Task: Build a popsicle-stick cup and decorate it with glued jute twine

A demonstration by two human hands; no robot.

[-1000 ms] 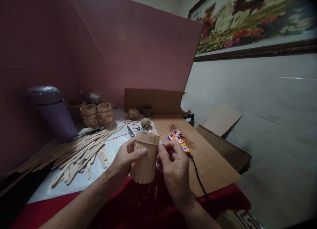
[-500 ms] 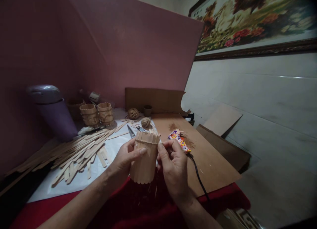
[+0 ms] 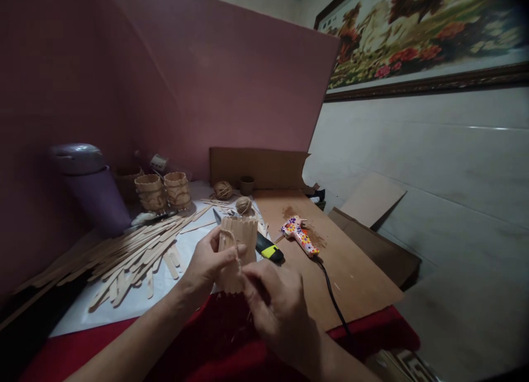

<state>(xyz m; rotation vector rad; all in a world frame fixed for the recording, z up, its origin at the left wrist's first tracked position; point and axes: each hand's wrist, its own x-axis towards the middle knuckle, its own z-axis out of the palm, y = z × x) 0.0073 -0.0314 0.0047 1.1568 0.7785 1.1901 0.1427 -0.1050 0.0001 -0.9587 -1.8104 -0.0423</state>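
Observation:
My left hand (image 3: 204,261) grips a small cup of wooden craft sticks (image 3: 247,232) from its left side, thumb across the front. A length of twine (image 3: 237,248) arches from near the cup's top and runs down its front under that thumb. The fingers of my right hand (image 3: 275,296) are pinched at the lower end of the twine, close to the cup's lower right. Behind the cup lies a tool with a black-and-yellow handle (image 3: 270,251), partly covered by the cup.
Many loose craft sticks (image 3: 136,261) fan out over white paper at left. Two decorated stick cups (image 3: 177,190) stand behind them, beside a purple bottle (image 3: 93,189). Twine balls (image 3: 223,190) sit at the back. A flowered glue gun (image 3: 301,236) with a black cord lies on brown board.
The twine, which ran straight around the cup's upper part, now hangs loose down its front. My right hand has moved down and slightly left. The cup has shifted left and turned.

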